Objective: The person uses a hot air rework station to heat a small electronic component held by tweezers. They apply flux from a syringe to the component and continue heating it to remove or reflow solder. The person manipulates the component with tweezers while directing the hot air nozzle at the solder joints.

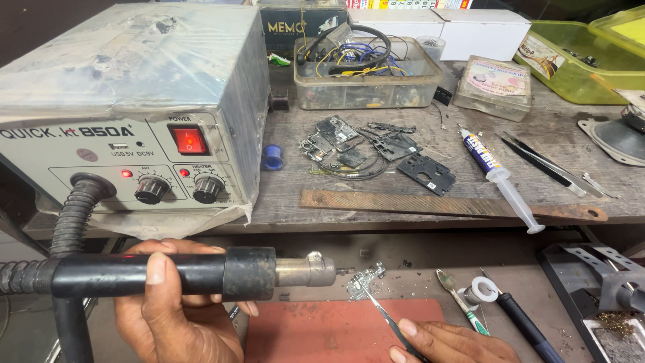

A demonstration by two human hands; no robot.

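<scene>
My left hand (171, 306) grips the black handle of a hot air gun (201, 274), held level with its metal nozzle (309, 270) pointing right. The nozzle tip sits just left of a small metal phone part (364, 280). My right hand (450, 343), at the bottom edge, holds thin tweezers (384, 317) that pinch that part above a red mat (336, 329). A ribbed black hose (70, 218) runs from the handle up to the grey hot air station (134, 101), whose red power switch (189, 140) is lit.
On the wooden shelf lie dismantled phone parts (363, 148), a rusty flat file (443, 205), a syringe tube (500, 178), black tweezers (544, 165) and a clear box of wires (366, 70). A roll of solder wire (482, 290) and a black-handled tool (524, 323) lie right of the mat.
</scene>
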